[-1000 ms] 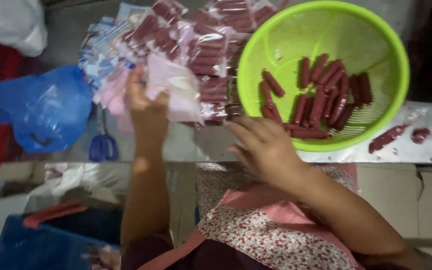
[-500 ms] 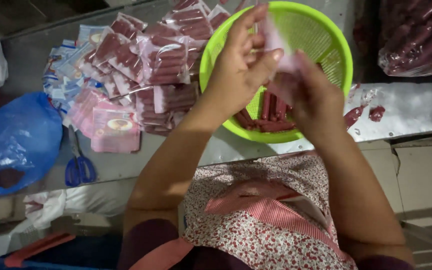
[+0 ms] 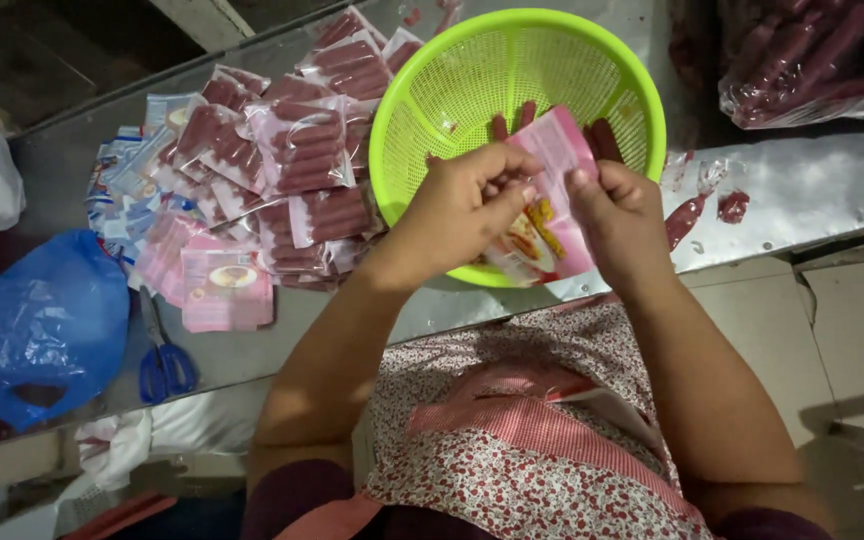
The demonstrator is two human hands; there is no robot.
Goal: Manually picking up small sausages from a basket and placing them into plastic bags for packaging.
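Over the green basket, left hand and right hand pinch an unfilled pink pouch open, filled packs piled leftward, few sausages remaining inside

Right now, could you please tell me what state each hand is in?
Left hand: closed, gripping the pink pouch over the green basket.
Right hand: closed, pinching the same pink pouch at its edge.

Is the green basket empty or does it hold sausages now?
Not empty: a few dark red sausages lie in the green basket, partly hidden behind the pink pouch both hands hold.
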